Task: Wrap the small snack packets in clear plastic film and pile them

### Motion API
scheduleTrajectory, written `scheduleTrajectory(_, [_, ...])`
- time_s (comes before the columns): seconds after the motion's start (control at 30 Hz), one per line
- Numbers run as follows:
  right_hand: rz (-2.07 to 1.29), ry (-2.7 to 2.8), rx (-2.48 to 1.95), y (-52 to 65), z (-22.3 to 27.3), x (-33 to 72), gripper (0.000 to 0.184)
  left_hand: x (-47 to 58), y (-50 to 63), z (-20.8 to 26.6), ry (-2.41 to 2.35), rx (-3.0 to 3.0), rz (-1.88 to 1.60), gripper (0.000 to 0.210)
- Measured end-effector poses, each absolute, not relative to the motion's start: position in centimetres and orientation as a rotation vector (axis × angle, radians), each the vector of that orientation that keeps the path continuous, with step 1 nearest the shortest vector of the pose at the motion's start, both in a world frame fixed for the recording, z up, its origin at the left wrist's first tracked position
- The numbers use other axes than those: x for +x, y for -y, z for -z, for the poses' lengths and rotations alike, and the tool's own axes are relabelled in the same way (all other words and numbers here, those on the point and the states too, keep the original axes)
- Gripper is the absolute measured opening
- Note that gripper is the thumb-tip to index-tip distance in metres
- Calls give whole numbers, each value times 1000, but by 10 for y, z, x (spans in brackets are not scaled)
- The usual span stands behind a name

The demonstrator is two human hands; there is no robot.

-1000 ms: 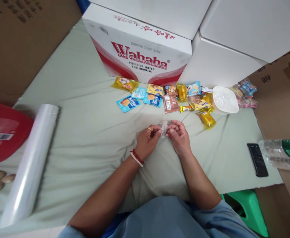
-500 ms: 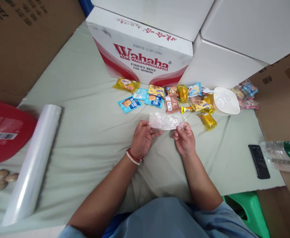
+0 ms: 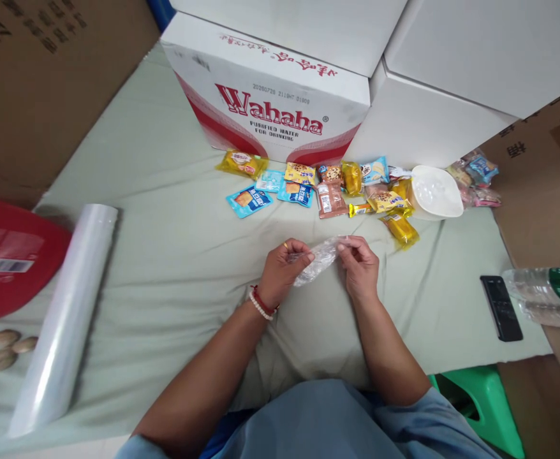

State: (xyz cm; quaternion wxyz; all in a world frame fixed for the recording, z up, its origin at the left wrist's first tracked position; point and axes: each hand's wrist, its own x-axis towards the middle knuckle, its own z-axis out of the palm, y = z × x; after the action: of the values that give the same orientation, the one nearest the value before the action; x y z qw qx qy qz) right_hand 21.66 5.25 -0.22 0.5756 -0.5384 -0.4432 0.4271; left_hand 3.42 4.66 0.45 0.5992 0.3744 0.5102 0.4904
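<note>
A crinkled clear plastic bag (image 3: 322, 260) stretches between my two hands, tilted with its lower end to the left. My left hand (image 3: 283, 271) pinches the bag's left end between thumb and fingers; a ring and a beaded bracelet show on this arm. At the upper right corner of the bag, my right hand (image 3: 360, 264) grips it between thumb and forefinger. Beyond the hands lies a row of small wrapped snacks, among them a blue packet (image 3: 249, 200), a brown packet (image 3: 331, 199) and a yellow-wrapped cake (image 3: 400, 230).
A white bowl (image 3: 437, 193) stands right of the snacks, before a Wahaha carton (image 3: 280, 111). On the left lie a roll of plastic film (image 3: 64, 319), several walnuts (image 3: 4, 358) and a red object (image 3: 14, 255). To the right are a phone (image 3: 501, 308) and bottles (image 3: 548, 287).
The bag has gone from lying level between my hands to slanting, its left end lower and nearer me. My left hand has turned and curled its fingers in around the bag.
</note>
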Motion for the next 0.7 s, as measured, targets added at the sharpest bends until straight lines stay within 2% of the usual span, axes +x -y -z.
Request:
scheduleTrajectory(0.07, [-925,1084,-1285,-53,4,219,22,34,-47,-4,-1178,879,-1152,39])
scheduleTrajectory(0.17, [-971,1045,-1308,-53,5,220,24,34,-48,-3,-1177,850,-1190,42])
scheduleTrajectory(0.3, [-1096,928,-1297,-52,4,218,26,33,-50,-6,-1119,746,-1189,53])
scheduleTrajectory(0.43, [-1050,954,-1234,-54,3,219,20,29,-52,-10,-1018,625,-1081,64])
scheduleTrajectory(0.57, [-1000,1051,-1183,-55,4,221,16,25,-52,-11,-925,743,-933,55])
scheduleTrajectory(0.7, [-1006,1076,-1212,-54,5,220,25,26,-48,-10,-895,1007,-803,44])
